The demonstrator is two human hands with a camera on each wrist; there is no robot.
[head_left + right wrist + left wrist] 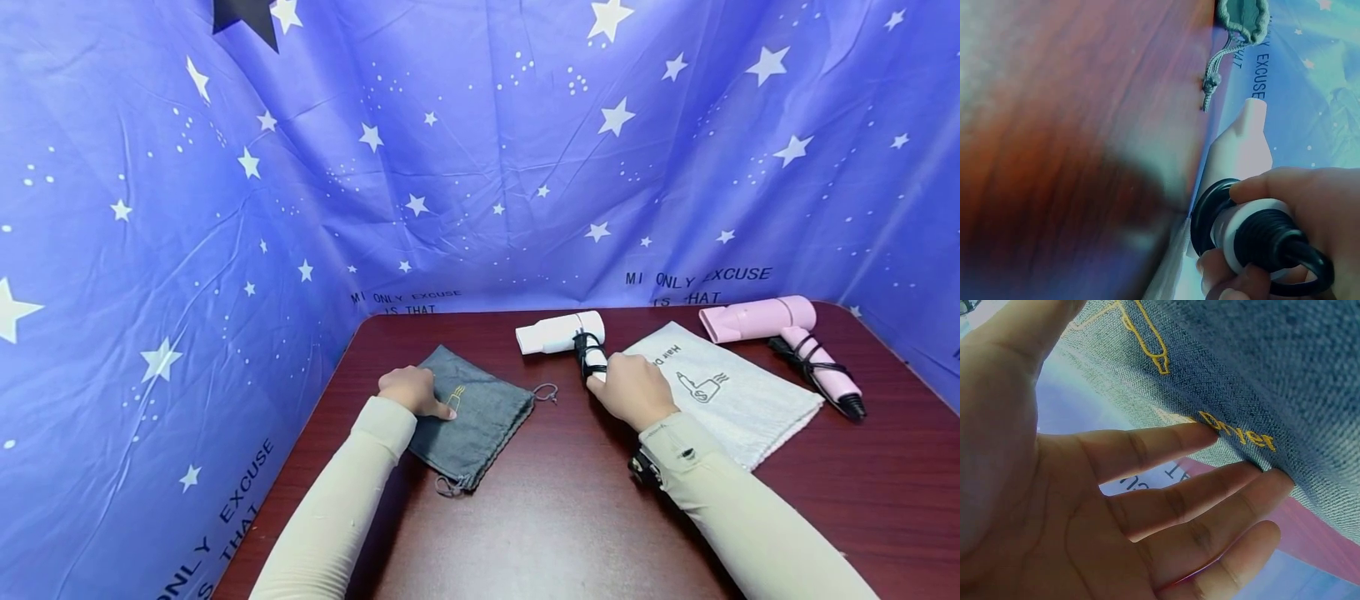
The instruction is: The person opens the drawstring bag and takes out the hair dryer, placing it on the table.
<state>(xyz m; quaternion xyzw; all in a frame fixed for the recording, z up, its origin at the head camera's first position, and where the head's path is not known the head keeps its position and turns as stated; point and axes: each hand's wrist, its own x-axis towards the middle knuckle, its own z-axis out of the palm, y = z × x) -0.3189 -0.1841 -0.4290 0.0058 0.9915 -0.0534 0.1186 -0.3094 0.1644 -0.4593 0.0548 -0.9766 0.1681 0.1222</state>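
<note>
My right hand [637, 390] grips a white hair dryer [561, 333] by its handle, with the black cord [589, 353] wound round it. In the right wrist view, thumb and fingers curl round the handle's end, where the black cord [1272, 240] comes out; the nozzle points away. My left hand [412, 392] is at the left edge of a dark grey drawstring bag [480, 417] with yellow embroidery. Its fingers [1204, 534] are extended in the left wrist view, fingertips against the embroidered face of the bag [1222, 375].
A white drawstring bag [727, 400] printed with a hair dryer lies right of my right hand. Beyond it is a pink hair dryer [761, 318] with its cord wrapped round the handle. Blue star-patterned cloth [480, 150] hangs behind and beside the dark red wooden table [525, 533].
</note>
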